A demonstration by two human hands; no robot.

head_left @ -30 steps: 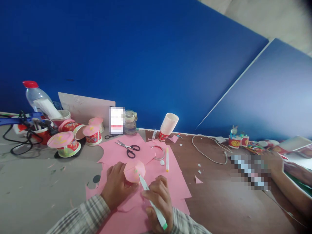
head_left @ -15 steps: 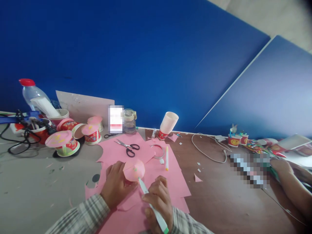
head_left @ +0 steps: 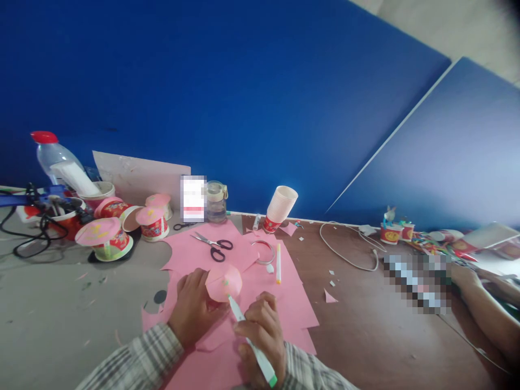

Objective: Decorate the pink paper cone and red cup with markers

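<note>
My left hand point(head_left: 194, 307) is closed around a small paper cup point(head_left: 213, 305), mostly hidden, with only a bit of red showing. A round, shallow pink paper cone point(head_left: 222, 279) caps it, bearing small yellow and green marks. In my right hand point(head_left: 263, 331) is a white marker point(head_left: 260, 356) with a green end, its tip touching the near edge of the cone. Beneath both hands lie overlapping sheets of pink paper point(head_left: 290, 311). Black-handled scissors point(head_left: 216, 248) rest open on them, beside a roll of tape point(head_left: 265, 252) and a yellow-tipped marker point(head_left: 278, 264).
Several pink-topped cups point(head_left: 152, 223) stand at the left, near a red-capped bottle point(head_left: 57, 154). A leaning cup stack point(head_left: 281, 207) and a water bottle point(head_left: 216, 203) stand by the blue partition point(head_left: 227, 97). A white cable point(head_left: 345, 260) and another person's arm point(head_left: 483, 303) are at the right.
The marker tip has shifted slightly left along the cone's near edge, my right hand moving with it. My left hand keeps its grip on the cup.
</note>
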